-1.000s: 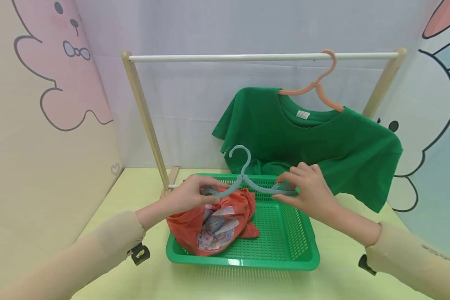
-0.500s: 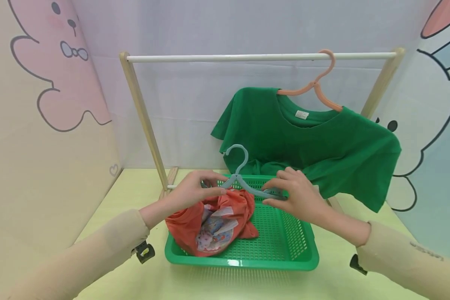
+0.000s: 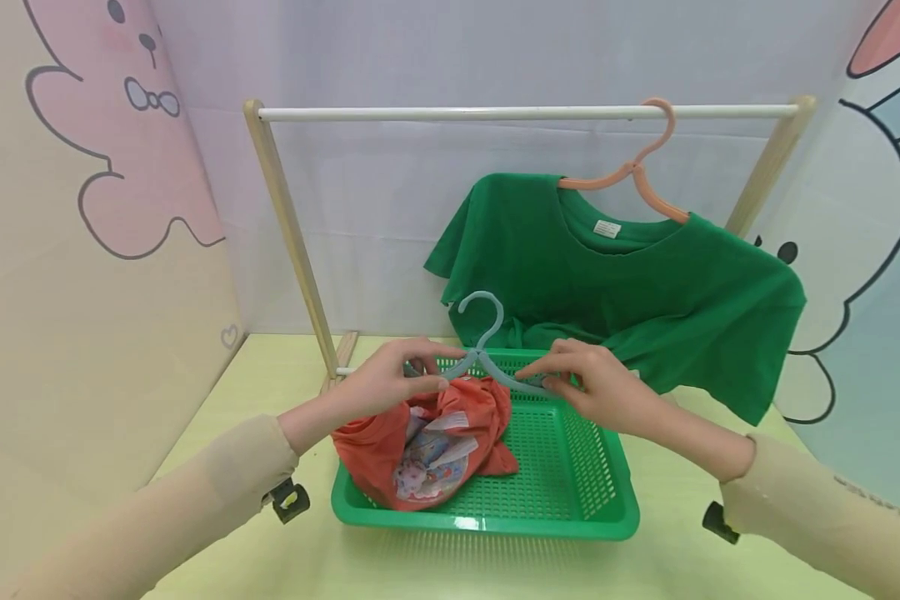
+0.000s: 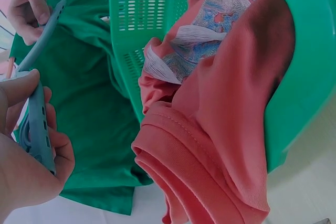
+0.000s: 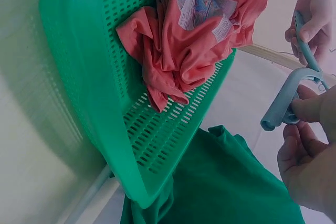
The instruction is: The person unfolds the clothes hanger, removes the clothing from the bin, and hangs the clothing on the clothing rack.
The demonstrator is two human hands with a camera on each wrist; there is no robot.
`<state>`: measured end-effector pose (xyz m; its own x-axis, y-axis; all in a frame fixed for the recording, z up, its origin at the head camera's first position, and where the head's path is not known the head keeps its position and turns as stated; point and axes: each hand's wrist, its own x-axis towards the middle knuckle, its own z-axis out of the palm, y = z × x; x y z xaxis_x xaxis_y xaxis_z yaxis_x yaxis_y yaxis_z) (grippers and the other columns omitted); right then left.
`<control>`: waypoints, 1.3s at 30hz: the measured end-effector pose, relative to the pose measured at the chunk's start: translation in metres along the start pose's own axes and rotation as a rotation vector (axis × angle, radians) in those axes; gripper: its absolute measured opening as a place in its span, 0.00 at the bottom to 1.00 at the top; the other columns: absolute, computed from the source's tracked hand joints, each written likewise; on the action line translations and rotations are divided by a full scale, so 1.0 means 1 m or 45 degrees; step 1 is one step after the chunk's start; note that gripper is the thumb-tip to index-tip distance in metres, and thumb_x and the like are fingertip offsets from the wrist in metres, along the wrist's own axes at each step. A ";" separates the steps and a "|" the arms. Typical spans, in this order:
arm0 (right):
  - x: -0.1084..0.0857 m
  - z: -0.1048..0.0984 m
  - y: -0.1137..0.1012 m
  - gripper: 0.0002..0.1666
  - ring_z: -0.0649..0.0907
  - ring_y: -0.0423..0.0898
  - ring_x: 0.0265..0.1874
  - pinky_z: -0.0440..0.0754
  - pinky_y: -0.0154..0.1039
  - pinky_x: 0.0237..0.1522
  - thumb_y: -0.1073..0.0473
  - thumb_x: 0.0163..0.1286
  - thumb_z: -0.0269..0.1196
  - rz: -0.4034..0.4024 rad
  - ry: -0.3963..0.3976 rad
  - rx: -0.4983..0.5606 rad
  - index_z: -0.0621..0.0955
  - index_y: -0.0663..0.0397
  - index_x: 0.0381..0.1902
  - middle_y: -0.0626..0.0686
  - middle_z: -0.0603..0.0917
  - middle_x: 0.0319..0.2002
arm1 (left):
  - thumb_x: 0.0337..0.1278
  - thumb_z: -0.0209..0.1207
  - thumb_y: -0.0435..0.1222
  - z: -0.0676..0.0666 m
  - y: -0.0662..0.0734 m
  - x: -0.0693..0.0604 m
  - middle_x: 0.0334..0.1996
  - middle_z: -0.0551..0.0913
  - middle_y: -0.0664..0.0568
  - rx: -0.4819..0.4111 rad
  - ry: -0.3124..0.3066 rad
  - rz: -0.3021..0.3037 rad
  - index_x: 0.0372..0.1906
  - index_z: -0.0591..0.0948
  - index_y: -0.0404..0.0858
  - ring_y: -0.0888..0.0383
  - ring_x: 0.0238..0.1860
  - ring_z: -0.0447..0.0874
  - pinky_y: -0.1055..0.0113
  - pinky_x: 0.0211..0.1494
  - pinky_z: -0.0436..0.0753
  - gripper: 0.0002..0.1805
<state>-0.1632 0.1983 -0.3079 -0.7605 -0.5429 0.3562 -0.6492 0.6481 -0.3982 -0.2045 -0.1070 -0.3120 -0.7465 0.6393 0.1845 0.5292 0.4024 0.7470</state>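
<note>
A blue-grey clothes hanger [image 3: 490, 361] is held above the green basket with its hook upward. My left hand [image 3: 378, 382] grips its left arm between thumb and fingers; the left wrist view shows the hanger arm [image 4: 38, 124] across that palm. On the other side my right hand [image 3: 596, 385] pinches the right arm near its end, also seen as the hanger [image 5: 286, 98] in the right wrist view. Below lies a crumpled coral-red shirt [image 3: 487, 417] with a printed picture, in the left part of the basket [image 3: 547, 527].
Behind the basket stands a rack with a white rail [image 3: 435, 114] and wooden posts [image 3: 288, 225]. A green T-shirt [image 3: 630, 292] hangs at the right on an orange hanger [image 3: 654, 187]. Basket and rack stand on a pale yellow table [image 3: 232, 408].
My right hand has moved left along the hanger's right arm, and its grip has shifted. My left hand has moved slightly toward the hanger's middle. The shirts and basket stay in place.
</note>
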 end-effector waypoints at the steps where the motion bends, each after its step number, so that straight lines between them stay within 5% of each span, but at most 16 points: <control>1: 0.000 0.000 0.000 0.20 0.72 0.35 0.29 0.74 0.30 0.30 0.70 0.65 0.65 0.007 0.003 0.014 0.87 0.41 0.47 0.40 0.77 0.28 | 0.62 0.64 0.33 0.000 0.000 0.000 0.32 0.84 0.51 -0.004 -0.002 -0.001 0.63 0.79 0.43 0.57 0.35 0.78 0.68 0.35 0.77 0.24; 16: -0.002 -0.005 0.003 0.11 0.81 0.39 0.37 0.82 0.34 0.41 0.62 0.73 0.59 0.245 0.199 0.236 0.82 0.51 0.50 0.51 0.85 0.45 | 0.64 0.62 0.36 -0.005 -0.002 0.000 0.35 0.82 0.49 -0.029 0.011 -0.050 0.65 0.77 0.48 0.55 0.36 0.77 0.65 0.36 0.77 0.25; 20: 0.000 -0.010 0.006 0.15 0.81 0.41 0.40 0.82 0.34 0.43 0.61 0.73 0.60 0.260 0.138 0.228 0.80 0.50 0.56 0.50 0.84 0.45 | 0.64 0.63 0.36 -0.007 -0.003 0.002 0.34 0.82 0.50 -0.017 -0.010 -0.047 0.65 0.77 0.48 0.56 0.35 0.77 0.66 0.34 0.77 0.25; 28: 0.010 -0.020 0.001 0.46 0.82 0.43 0.40 0.85 0.37 0.41 0.70 0.65 0.65 0.068 -0.094 0.225 0.61 0.38 0.76 0.50 0.82 0.51 | 0.64 0.62 0.36 -0.007 -0.007 0.003 0.33 0.83 0.50 -0.007 -0.066 -0.033 0.65 0.78 0.46 0.57 0.35 0.77 0.67 0.35 0.76 0.24; 39: 0.013 -0.028 0.006 0.47 0.85 0.37 0.27 0.85 0.35 0.37 0.69 0.62 0.68 0.027 -0.233 0.203 0.63 0.37 0.74 0.47 0.82 0.39 | 0.64 0.62 0.36 -0.008 -0.007 0.003 0.31 0.82 0.48 -0.009 -0.102 -0.022 0.63 0.79 0.47 0.57 0.34 0.76 0.66 0.36 0.75 0.23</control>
<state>-0.1765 0.2096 -0.2818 -0.7548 -0.6269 0.1932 -0.6159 0.5759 -0.5376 -0.2134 -0.1130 -0.3112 -0.7205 0.6830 0.1199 0.5136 0.4093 0.7541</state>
